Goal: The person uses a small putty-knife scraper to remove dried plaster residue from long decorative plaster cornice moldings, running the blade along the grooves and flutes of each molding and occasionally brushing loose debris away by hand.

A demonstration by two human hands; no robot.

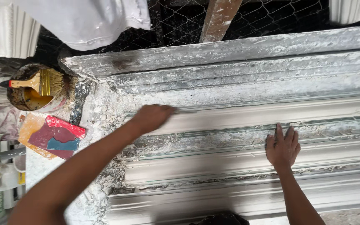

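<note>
Mould (246,166) of grey-white plaster fills the lower and right part of the view, and its ridges and grooves run long from 9 o'clock to 3 o'clock, slightly rising to the right. Nearest to the camera, the right hand (283,146) lies flat on a ridge of the mould, the fingers spread apart and pointing to 12 o'clock; it holds nothing. Farther, at about 10 o'clock from this hand, the left hand (151,117) is closed around a thin tool (187,111). Only a short pale end of the tool shows, pointing to 3 o'clock, along the same long axis as the smooth wet groove (271,115) that it touches. So the groove stretches away from the left hand toward 3 o'clock, and the right hand rests below it, well apart from the tool. Beyond the left hand, at 9 o'clock, a dirty pot (36,89) carries a yellow brush (42,82) across its rim.
</note>
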